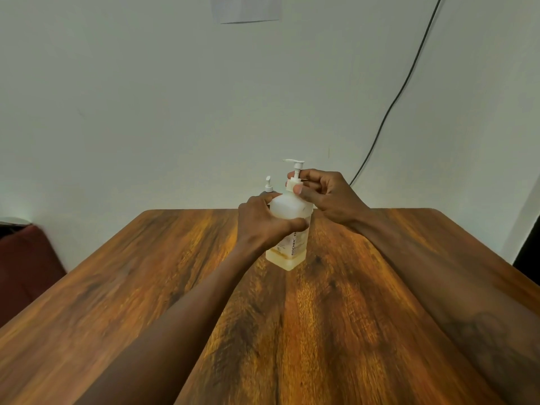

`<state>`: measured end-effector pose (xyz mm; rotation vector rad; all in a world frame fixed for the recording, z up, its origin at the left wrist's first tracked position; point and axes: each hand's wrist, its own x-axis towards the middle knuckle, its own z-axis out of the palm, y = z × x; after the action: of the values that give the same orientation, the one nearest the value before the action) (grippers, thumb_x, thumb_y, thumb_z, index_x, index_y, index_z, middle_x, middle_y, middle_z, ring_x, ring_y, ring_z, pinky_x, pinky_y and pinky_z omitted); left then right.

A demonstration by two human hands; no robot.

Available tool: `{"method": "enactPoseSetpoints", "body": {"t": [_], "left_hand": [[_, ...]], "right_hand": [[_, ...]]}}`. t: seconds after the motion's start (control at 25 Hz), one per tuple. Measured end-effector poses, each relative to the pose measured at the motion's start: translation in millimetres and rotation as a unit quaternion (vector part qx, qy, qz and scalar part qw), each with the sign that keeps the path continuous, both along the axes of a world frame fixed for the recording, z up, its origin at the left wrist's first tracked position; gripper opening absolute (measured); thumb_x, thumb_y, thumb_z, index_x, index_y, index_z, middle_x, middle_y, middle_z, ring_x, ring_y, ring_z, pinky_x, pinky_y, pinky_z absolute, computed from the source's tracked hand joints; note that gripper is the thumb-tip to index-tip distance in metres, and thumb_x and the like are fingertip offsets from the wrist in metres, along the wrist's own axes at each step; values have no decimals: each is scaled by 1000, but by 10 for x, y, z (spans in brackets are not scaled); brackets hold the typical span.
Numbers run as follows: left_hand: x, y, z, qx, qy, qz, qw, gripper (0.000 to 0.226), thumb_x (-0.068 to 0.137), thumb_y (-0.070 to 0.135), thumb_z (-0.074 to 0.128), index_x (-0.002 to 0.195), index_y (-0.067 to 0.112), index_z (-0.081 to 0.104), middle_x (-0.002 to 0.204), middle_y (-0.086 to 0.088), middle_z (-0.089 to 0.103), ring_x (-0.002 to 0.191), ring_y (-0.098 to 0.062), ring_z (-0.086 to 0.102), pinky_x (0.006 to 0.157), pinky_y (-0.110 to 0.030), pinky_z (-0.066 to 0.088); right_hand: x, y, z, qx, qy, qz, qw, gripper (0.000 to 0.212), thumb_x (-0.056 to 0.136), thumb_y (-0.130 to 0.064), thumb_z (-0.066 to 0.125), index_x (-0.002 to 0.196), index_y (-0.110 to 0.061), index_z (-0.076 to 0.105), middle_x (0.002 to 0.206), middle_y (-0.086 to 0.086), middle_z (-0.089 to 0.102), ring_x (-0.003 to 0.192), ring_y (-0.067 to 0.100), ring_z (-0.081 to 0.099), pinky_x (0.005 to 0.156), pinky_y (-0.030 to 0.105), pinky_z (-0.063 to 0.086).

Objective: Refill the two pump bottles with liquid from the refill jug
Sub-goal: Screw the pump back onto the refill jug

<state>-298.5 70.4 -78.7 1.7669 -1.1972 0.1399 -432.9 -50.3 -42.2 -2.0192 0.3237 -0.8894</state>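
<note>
On the wooden bench [336,331], the left hand [263,222] wraps the upright square pump bottle [290,229] while the right hand [327,194] pinches its white collar [293,185], a second pump bottle [268,187] standing just behind.

second pump bottle [268,187]: only its white pump top shows above the left hand [264,222], body hidden behind it | label [293,244] below that hand: partly covered, print too small to read | paper on wall [247,8]: cut by top edge
</note>
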Motion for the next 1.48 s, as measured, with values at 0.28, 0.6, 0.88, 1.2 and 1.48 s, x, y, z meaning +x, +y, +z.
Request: {"method": "enactPoseSetpoints", "body": {"t": [0.28,0.6,0.88,1.2,1.48], "left_hand": [[-8,-32,-26,49,-20,-3,999,67,65,55,87,119,19,71,108,3,75,64,4,57,52,-9,42],[-110,-71,-63,55,-39,-4,998,68,57,63,83,114,28,72,91,13,69,71,-1,63,58,-17,51],[-46,-69,61,13,-7,-5,1000,72,59,61,86,119,23,73,107,6,75,79,-5,67,64,-20,57],[-62,-86,108,-18,-11,3,1000,69,61,56,89,117,18,75,109,0,77,77,-6,66,63,-18,55],[-30,-52,172,20,-8,-12,1000,57,62,53,89,109,23,77,95,7,73,65,7,59,59,-18,55]], "right_hand": [[-49,-96,55,2,55,-24,998,46,82,-13,83,125,-8,69,115,2,75,101,8,73,85,26,61],[19,-6,69,-63,127,-224,964,63,53,-69,86,72,-16,57,73,-4,63,64,10,54,57,27,44],[8,-67,104,146,-19,23,989,38,100,-28,63,136,-21,56,128,4,69,123,23,64,98,40,56],[-31,-74,119,57,-58,-18,997,53,82,-8,82,131,-9,62,119,3,73,108,13,72,93,34,59],[-36,-122,147,58,-1,13,998,37,89,-21,76,124,-11,72,122,-3,73,112,12,70,97,34,57]]}}
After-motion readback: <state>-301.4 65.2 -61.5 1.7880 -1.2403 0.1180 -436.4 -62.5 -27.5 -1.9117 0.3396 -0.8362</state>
